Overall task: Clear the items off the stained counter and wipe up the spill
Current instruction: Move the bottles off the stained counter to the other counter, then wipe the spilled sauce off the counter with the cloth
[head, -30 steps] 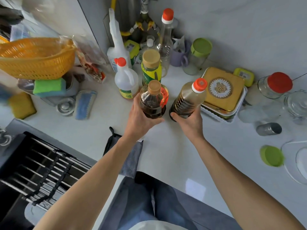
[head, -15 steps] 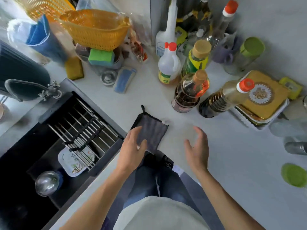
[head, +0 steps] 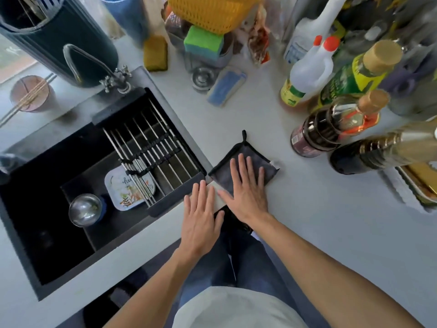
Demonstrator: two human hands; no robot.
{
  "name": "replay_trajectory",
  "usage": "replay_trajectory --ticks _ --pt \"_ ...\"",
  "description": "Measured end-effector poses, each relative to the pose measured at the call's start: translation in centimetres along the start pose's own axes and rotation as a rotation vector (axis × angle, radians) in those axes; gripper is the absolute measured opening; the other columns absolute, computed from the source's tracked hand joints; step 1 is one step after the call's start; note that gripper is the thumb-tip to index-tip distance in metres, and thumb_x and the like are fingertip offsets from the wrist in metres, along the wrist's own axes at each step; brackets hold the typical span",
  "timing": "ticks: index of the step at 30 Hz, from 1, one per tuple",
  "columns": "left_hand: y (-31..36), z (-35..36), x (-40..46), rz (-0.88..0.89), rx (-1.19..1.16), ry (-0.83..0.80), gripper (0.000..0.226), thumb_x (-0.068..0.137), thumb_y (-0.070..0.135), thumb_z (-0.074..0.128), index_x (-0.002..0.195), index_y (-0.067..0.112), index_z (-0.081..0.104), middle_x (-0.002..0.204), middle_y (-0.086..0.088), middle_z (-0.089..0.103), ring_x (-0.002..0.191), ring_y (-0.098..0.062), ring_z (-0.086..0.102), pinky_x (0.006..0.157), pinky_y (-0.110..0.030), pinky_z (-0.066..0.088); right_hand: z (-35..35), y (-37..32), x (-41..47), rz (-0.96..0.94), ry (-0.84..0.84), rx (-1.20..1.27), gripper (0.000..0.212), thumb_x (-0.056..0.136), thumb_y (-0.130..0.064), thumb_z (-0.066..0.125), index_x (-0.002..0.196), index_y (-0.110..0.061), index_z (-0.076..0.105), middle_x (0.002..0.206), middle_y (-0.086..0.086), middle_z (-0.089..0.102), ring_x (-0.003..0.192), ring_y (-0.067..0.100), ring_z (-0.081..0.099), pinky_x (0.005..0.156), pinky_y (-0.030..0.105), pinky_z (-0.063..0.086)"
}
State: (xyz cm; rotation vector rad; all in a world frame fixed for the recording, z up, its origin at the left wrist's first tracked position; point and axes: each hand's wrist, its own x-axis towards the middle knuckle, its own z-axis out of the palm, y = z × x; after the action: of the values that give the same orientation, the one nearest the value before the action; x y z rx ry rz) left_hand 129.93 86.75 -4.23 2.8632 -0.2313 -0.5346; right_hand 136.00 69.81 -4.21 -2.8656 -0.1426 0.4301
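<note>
A dark grey cloth (head: 268, 165) with a hanging loop lies over the front edge of the white counter (head: 331, 221), beside the sink's corner. My right hand (head: 246, 189) rests flat on it with straight, spread fingers. My left hand (head: 202, 215) lies flat just left of it, fingertips on the counter edge by the sink and thumb at the cloth's hanging part. Bottles stand grouped at the right: a dark sauce bottle (head: 331, 129), an oil bottle (head: 378, 155), a green-labelled bottle (head: 354, 74) and a white jug with a red cap (head: 307, 74).
A black sink (head: 47, 233) with a roll-up rack (head: 151, 152), a patterned plate (head: 128, 185) and a steel ladle (head: 85, 209) lies at the left. Sponges (head: 203, 42), a yellow basket (head: 210, 10) and a blue scrubber (head: 225, 88) crowd the back. A gold-lidded box (head: 423, 181) sits at the far right.
Both hands let go of the two bottles, which now stand on the counter. The hands came back to the cloth; the right now lies flat on it. The view swung left toward the sink.
</note>
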Motion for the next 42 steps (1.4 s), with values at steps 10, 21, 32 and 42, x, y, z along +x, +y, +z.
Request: replay_trajectory --ticks 10,21,32,42 --pt "-0.8 1.5 0.0 0.043 0.014 0.049 0.077 0.109 0.046 0.039 0.169 0.011 0.006 0.177 -0.01 -0.007 0.163 -0.029 -0.011 0.132 -0.054 0.006 0.8 0.4 0.6 0.004 0.325 0.064 0.054 0.103 -0.03 0.061 0.152 -0.012 0.05 0.162 0.008 0.043 0.152 0.026 0.037 0.123 0.056 0.03" --pt "0.0 -4.4 -0.1 0.02 -0.271 -0.031 0.042 0.107 0.029 0.053 0.148 0.019 0.056 0.171 -0.005 0.03 0.163 -0.026 0.01 0.13 -0.042 0.016 -6.5 3.9 -3.6 0.281 0.26 0.821 0.015 0.102 -0.044 0.057 0.104 -0.031 0.062 0.077 -0.021 0.067 0.076 0.002 0.063 0.067 0.024 0.047" --pt "3.2 -7.2 -0.9 0.254 -0.16 -0.434 0.025 0.106 0.035 0.046 0.122 0.038 0.065 0.114 0.016 0.073 0.105 -0.015 0.068 0.09 -0.037 0.056 -7.2 8.2 -16.8 0.632 0.285 0.915 0.027 0.095 -0.035 0.071 0.077 -0.043 0.054 0.063 -0.021 0.059 0.061 0.003 0.053 0.057 0.013 0.04" --pt "4.1 -5.7 2.4 0.422 0.206 -0.803 0.028 0.105 0.035 0.043 0.12 0.035 0.067 0.116 0.01 0.073 0.102 -0.02 0.063 0.08 -0.03 0.044 -2.8 5.7 -28.5 1.043 0.324 0.962 0.028 0.102 -0.035 0.059 0.077 -0.035 0.047 0.059 -0.015 0.054 0.056 0.007 0.049 0.053 0.018 0.035"
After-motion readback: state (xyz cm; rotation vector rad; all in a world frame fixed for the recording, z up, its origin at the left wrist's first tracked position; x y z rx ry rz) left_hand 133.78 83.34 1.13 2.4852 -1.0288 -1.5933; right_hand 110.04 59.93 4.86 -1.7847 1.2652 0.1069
